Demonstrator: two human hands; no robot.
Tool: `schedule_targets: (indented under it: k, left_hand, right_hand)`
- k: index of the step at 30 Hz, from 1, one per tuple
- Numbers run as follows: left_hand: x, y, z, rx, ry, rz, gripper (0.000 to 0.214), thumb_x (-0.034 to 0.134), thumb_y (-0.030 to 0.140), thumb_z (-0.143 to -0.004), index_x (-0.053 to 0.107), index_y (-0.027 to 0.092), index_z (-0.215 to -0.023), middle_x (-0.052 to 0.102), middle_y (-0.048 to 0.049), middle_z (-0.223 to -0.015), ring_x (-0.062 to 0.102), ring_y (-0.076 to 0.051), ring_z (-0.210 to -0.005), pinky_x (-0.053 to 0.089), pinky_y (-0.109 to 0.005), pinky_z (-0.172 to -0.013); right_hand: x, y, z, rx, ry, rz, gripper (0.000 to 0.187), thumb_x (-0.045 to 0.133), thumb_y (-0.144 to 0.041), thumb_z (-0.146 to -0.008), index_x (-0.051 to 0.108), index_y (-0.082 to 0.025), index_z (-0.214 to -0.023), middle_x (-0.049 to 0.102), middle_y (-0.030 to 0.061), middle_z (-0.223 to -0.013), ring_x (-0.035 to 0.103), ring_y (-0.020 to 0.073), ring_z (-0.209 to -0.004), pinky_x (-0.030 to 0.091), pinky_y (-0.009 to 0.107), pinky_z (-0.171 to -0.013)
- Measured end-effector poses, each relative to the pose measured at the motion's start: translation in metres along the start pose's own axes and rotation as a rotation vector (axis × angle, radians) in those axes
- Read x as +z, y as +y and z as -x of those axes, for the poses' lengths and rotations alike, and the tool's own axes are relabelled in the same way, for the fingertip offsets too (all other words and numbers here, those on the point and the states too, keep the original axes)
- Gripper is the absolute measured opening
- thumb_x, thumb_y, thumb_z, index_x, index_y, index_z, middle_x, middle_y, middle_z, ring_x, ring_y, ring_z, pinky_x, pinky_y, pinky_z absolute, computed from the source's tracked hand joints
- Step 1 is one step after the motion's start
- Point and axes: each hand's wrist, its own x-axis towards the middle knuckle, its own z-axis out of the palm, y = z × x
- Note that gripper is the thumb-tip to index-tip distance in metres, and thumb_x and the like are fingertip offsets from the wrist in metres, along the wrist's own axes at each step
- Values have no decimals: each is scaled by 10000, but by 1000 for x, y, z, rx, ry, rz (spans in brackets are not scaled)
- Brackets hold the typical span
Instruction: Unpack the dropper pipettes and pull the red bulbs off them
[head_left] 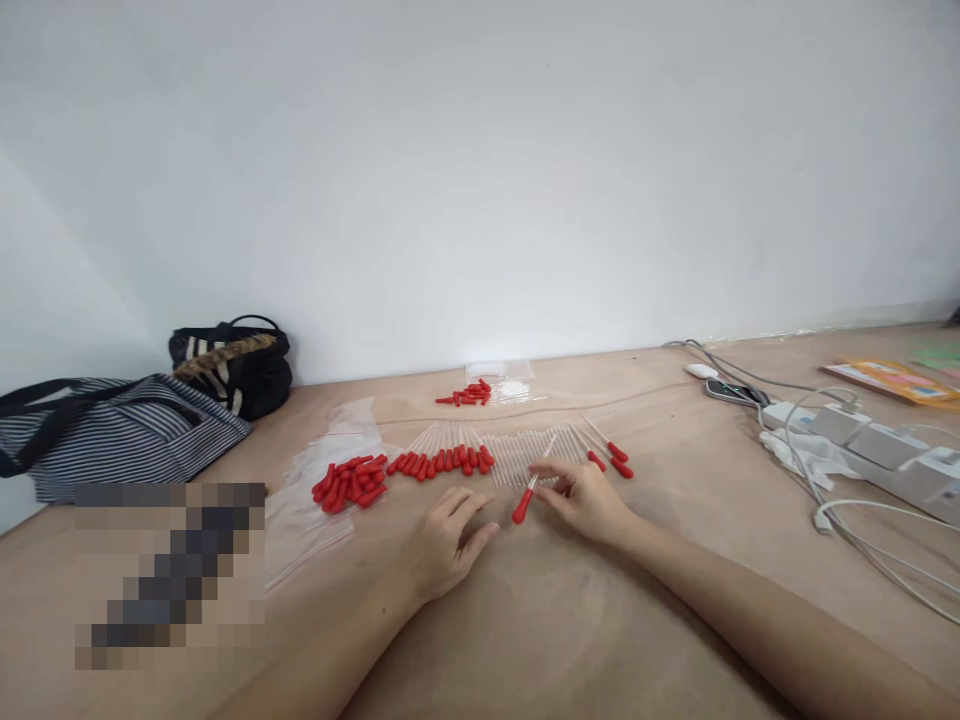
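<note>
My right hand (581,495) pinches a glass dropper with a red rubber bulb (523,507), its bulb pointing down toward me. Nothing is in my left hand (448,540), which rests on the table with thumb and fingers apart. Beyond the hands runs a row of bare glass tubes (517,455). To its left lie several droppers fitted with red bulbs (442,460), side by side. A few more bulbed droppers (619,460) lie right of my right hand. Left of my left hand, a pile of loose red bulbs (349,483) sits on a clear plastic bag (307,545).
A smaller heap of red bulbs (469,393) and a clear bag (510,385) lie near the wall. At left are a striped bag (142,430) and a black bag (255,375). Power adapters (885,445), cables, tissue (806,455) and a black device (735,393) occupy the right.
</note>
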Motion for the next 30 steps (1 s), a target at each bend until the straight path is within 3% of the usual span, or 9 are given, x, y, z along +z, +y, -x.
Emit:
schedule_targets:
  k: [3, 6, 11, 14, 19, 30]
  left_hand:
    - [1, 2, 0, -27, 0, 23, 315, 492, 302, -822, 481, 193, -1118, 587, -61, -951, 569, -171, -846, 481, -291, -740]
    - [5, 4, -3, -31, -17, 37, 257, 471, 324, -835, 528, 191, -1046, 611, -45, -868, 585, -163, -779, 483, -273, -696]
    - [11, 6, -6, -25, -17, 51, 231, 389, 271, -879, 603, 184, -876, 624, -34, -778, 585, -146, -708, 462, -250, -650]
    - [11, 5, -6, -37, -32, 64, 199, 420, 244, -865, 607, 180, -845, 615, -26, -751, 575, -140, -691, 449, -242, -638]
    - [6, 4, -7, -82, -60, 109, 224, 426, 192, -848, 567, 163, -676, 577, -10, -655, 541, -126, -626, 415, -224, -582]
    - [2, 7, -8, -100, -68, 177, 244, 418, 168, -836, 551, 159, -631, 560, -11, -623, 521, -128, -628, 395, -223, -585]
  right_hand:
    - [13, -4, 5, -225, 103, 392, 165, 477, -235, -815, 637, -231, -854, 661, -1, -660, 581, 112, -569, 346, 219, -529]
    - [17, -8, 5, -486, 205, 655, 174, 482, -196, -818, 628, -214, -725, 592, -6, -562, 509, 105, -536, 259, 247, -509]
    - [16, -11, 3, -729, 235, 646, 185, 462, -219, -839, 594, -180, -716, 585, 8, -647, 470, 120, -626, 273, 271, -621]
    - [16, -7, 4, -741, 169, 555, 220, 393, -169, -867, 585, -163, -761, 572, -3, -635, 453, 100, -604, 276, 282, -711]
    - [17, -3, 6, -716, 57, 480, 284, 332, -154, -881, 568, -151, -723, 499, -27, -557, 385, 74, -498, 260, 276, -690]
    - [16, -7, 7, -687, 36, 429, 324, 319, -184, -889, 562, -147, -679, 476, -27, -542, 340, 75, -487, 249, 272, -679]
